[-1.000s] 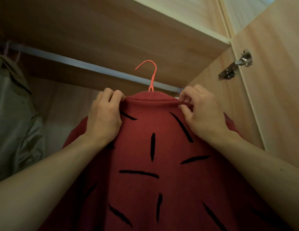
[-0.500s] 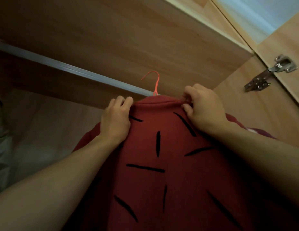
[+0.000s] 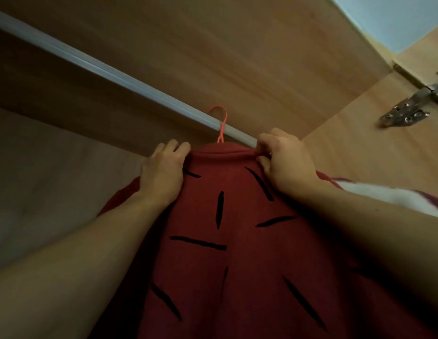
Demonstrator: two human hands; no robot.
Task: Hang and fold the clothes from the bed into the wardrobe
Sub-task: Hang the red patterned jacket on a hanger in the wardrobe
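One red garment [image 3: 237, 241] marked with nine black dashes (those that show), one orange hanger [image 3: 221, 123], one metal rail [image 3: 115, 72], one door hinge [image 3: 408, 111], one white cloth [image 3: 374, 196] at the right edge, and two hands: a left hand [image 3: 164, 172], a right hand [image 3: 286, 160].

No readable text, label, brand, number or sign showing anywhere in head view.
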